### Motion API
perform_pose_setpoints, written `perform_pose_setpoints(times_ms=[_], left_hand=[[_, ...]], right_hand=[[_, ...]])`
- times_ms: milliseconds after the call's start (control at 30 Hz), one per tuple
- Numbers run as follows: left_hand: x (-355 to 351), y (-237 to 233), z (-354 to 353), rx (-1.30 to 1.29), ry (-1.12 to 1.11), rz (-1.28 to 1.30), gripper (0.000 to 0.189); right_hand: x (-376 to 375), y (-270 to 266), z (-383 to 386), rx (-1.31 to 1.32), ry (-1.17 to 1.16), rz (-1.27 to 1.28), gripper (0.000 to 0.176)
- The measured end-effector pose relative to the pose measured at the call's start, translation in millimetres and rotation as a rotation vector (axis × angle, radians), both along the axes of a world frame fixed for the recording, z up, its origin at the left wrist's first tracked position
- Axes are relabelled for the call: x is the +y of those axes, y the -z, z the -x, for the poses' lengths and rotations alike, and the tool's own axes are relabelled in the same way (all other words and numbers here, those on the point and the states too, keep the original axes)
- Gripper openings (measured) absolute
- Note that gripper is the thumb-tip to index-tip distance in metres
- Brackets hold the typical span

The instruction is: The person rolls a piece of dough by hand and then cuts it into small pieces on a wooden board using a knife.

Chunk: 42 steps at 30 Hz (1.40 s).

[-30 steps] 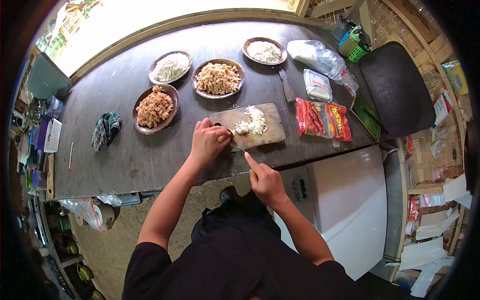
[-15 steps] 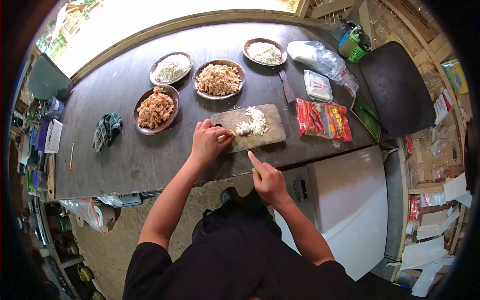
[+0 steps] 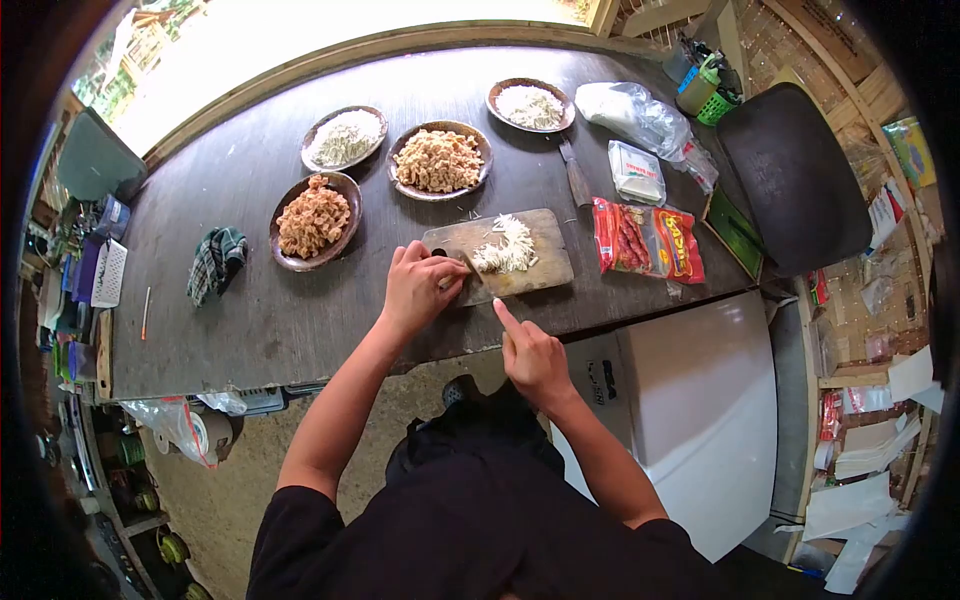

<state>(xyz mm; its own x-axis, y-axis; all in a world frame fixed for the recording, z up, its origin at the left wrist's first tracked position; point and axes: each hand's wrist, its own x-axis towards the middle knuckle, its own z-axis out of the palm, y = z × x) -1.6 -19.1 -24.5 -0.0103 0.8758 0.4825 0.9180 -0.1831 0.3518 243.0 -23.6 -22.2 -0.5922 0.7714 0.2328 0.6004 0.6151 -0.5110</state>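
Observation:
My right hand (image 3: 535, 360) is closed around a knife (image 3: 479, 277), its index finger stretched along the back of the blade. The blade points up and left over the near part of a wooden cutting board (image 3: 552, 250), close to the fingertips of my left hand (image 3: 416, 287). Those fingers are bent and pressed together at the board's left side, on a small pale food piece that is mostly hidden. Thin white cut strips (image 3: 514, 240) lie heaped on the board, just right of the blade.
Behind the board stand a plate of light brown chunks (image 3: 438, 160) and two plates of white shreds (image 3: 345, 138) (image 3: 530, 106). Redder chunks (image 3: 313, 218) fill another plate. A second knife (image 3: 575, 178), a red food packet (image 3: 648, 241) and a checked cloth (image 3: 216, 262) lie around.
The knife blade has swung up and left, now showing beside my left fingertips. My left fingers have shifted slightly over the food piece. The plates stay in place.

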Motion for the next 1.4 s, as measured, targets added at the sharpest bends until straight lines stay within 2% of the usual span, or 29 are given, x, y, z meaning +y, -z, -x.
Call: perform_pose_setpoints(times_ms=[233,433,733,867,1267,1400], left_hand=[[1,2,2,-0.002,0.014,0.021,0.014],[2,-3,1,-0.012,-0.006,0.057,0.012],[1,-4,2,-0.015,-0.019,0.066,0.011],[2,0,3,-0.005,-0.019,0.061,0.01],[1,-1,2,-0.024,-0.038,0.051,0.01],[1,-4,1,-0.002,-0.033,0.039,0.01]], right_hand=[[-6,-11,-3,0.035,-0.041,0.129,0.06],[-4,-4,5,-0.046,0.008,0.092,0.059],[-8,-11,-3,0.041,-0.014,0.115,0.058],[-10,-12,-1,-0.002,-0.025,0.139,0.059],[-1,-4,-1,0.01,-0.01,0.044,0.059],[-5,-10,-4,0.033,-0.033,0.127,0.059]])
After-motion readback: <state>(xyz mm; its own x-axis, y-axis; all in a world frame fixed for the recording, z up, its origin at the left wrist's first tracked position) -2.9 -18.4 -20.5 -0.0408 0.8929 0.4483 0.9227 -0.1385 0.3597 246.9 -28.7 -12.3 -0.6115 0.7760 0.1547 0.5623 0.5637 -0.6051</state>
